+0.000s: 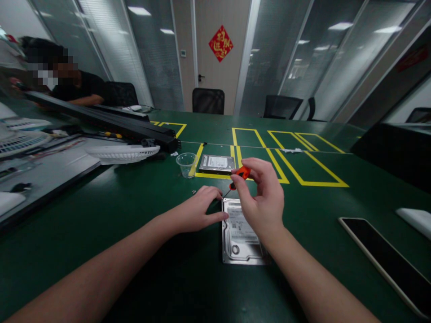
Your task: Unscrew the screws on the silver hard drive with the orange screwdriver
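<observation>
At the far left another person point(77, 85) sits behind a long black bar point(101, 119), with a white fan grille point(123, 154) lying in front of it on the green bench point(134, 202). Further right stands 1 clear plastic cup point(186, 163), and just beside it lies a spare hard drive point(216, 163) on the yellow tape lines point(303, 179). My left hand point(198, 208) lies flat on the bench, fingers loose and grasping nothing, its fingertips touching the left edge of the hard drive point(240, 237) right in front of me. My right hand point(262, 197) hovers over that drive's far end, fingers pinched around the orange screwdriver point(243, 172), tip pointing down at the drive's far left corner. A dark phone point(387, 258) lies well apart at the right.
</observation>
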The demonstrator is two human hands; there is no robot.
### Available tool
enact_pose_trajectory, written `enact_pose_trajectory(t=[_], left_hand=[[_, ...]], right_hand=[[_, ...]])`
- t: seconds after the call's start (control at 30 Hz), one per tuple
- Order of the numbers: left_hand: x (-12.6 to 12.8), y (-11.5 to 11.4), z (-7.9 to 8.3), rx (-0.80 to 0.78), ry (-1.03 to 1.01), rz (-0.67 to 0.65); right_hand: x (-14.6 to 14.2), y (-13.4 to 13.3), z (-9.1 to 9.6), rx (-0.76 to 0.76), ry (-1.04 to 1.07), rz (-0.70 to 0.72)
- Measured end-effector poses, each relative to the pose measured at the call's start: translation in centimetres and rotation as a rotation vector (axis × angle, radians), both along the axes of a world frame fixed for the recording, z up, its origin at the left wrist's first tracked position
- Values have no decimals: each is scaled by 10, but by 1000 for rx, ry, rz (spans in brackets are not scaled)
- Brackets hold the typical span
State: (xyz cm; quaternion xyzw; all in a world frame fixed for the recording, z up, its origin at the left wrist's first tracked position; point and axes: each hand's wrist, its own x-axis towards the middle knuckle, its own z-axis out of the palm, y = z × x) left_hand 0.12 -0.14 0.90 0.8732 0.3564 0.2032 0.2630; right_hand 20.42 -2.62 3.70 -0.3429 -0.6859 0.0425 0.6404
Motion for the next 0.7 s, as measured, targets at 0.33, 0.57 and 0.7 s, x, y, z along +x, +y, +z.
enact_pose_trajectory(t=[0.33,0.57,0.7], left_hand=[[1,0,-2,8,-2,-2],[1,0,0,-3,-7,-5],[0,0,-1,-4,-4,-9]], right_hand=[[-2,-8,8,20,-68,-16],[-2,-4,8,66,-88,-65],[-1,-1,3,33,-43,-36]])
